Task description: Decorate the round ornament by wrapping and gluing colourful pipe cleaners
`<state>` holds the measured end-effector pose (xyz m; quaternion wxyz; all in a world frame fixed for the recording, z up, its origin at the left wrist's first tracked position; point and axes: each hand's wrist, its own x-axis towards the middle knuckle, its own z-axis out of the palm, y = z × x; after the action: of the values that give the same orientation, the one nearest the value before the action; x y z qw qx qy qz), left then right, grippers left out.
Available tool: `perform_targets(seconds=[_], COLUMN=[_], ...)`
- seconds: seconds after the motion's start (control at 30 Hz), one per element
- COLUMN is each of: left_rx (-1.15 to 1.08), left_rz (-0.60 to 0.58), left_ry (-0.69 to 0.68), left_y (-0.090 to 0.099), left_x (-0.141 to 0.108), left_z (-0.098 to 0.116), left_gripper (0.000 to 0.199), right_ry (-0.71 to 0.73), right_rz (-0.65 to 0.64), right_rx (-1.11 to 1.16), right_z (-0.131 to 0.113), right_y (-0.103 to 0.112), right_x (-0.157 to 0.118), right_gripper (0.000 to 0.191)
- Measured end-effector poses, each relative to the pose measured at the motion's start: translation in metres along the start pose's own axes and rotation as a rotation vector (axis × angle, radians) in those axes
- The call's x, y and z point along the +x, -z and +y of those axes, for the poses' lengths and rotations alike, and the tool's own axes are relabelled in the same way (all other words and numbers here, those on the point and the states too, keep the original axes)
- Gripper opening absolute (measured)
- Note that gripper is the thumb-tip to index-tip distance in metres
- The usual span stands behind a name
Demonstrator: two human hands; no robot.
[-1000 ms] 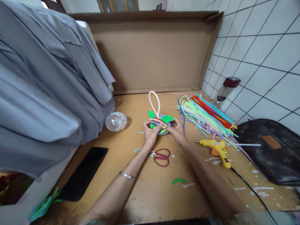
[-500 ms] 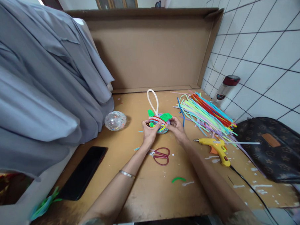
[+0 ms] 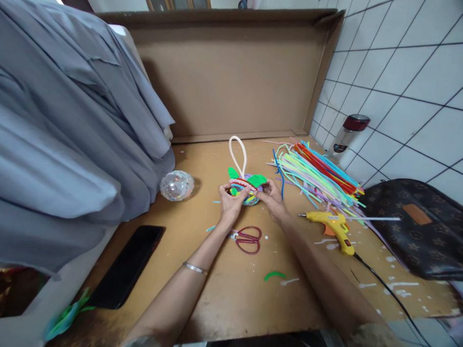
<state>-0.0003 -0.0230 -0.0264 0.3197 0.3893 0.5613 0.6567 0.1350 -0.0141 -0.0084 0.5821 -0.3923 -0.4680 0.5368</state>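
Note:
Between my two hands is a small colourful pipe-cleaner ornament (image 3: pixel 249 197) with red, pink, blue and yellow strips across it. Green leaf shapes (image 3: pixel 256 180) stick out at its top, and a tall white loop (image 3: pixel 238 149) rises above them. My left hand (image 3: pixel 231 201) pinches its left side, fingers closed. From the right, my right hand (image 3: pixel 273 200) presses thumb and fingers on its edge. Just nearer than the ornament, red-handled scissors (image 3: pixel 249 240) lie on the table, the blades partly hidden by my left wrist.
Left of my hands sits a clear faceted ball (image 3: pixel 177 185), with a black phone (image 3: pixel 129 266) nearer. Right are a pipe-cleaner pile (image 3: pixel 319 169), a yellow glue gun (image 3: pixel 338 229) with a cord, a dark bag (image 3: pixel 424 228) and a bottle (image 3: pixel 348 135). A green piece (image 3: pixel 275 275) lies in front.
Almost nothing differs: both hands keep the same hold on the ornament. The whole view has shifted very slightly.

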Motion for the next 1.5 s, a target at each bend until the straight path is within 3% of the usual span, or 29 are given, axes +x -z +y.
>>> perform_targets(seconds=[0.53, 0.9, 1.5], left_rx=[0.007, -0.027, -0.041], left_rz=[-0.023, -0.153, -0.134], left_ry=[0.006, 0.039, 0.05], left_y=[0.0008, 0.0047, 0.0016], left_x=[0.0, -0.0059, -0.0076], left_z=[0.0017, 0.0048, 0.0093], left_gripper=[0.065, 0.066, 0.064], right_ry=[0.007, 0.015, 0.028], right_rz=[0.037, 0.039, 0.017], right_rx=[-0.12, -0.1, -0.139], right_z=[0.0044, 0.0059, 0.0088], right_y=[0.0029, 0.0033, 0.0068], right_x=[0.0061, 0.0086, 0.0101], right_gripper=[0.041, 0.046, 0.044])
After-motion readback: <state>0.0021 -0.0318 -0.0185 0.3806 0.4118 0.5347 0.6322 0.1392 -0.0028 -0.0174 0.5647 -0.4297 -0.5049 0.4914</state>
